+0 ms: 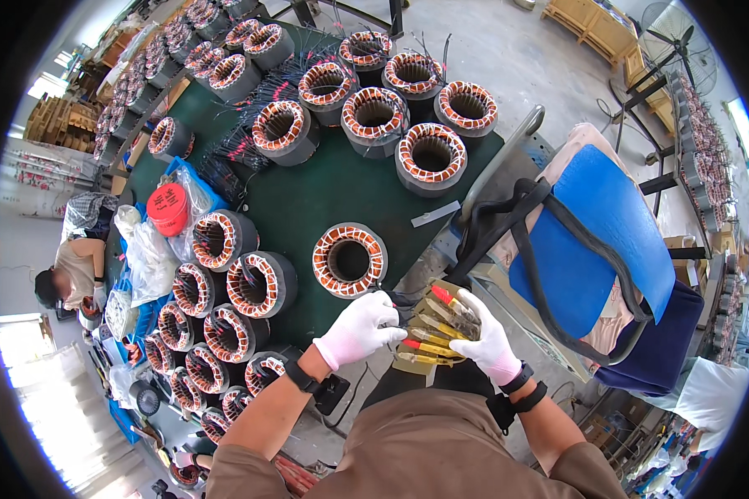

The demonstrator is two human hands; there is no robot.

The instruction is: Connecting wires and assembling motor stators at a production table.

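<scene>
My left hand (362, 331), in a white glove, has its fingers curled at the near side of a wound motor stator (349, 259). Dark lead wires (404, 298) lie beside those fingers; anything held in them is too small to make out. My right hand (487, 343), also gloved, is bent around the right end of a cluster of hand tools (431, 349) with yellow and red handles. These sit on a yellowish board or holder in front of my body. What the right fingers grip is partly hidden. The stator stands upright, orange windings laced with white.
Several more stators (431, 158) stand on the green tabletop (283, 208), at the back and left. A red round container (167, 208) sits among plastic bags at left. On the right, a cart carries a blue sheet (595, 241) and a black strap. A co-worker (79, 258) works at far left.
</scene>
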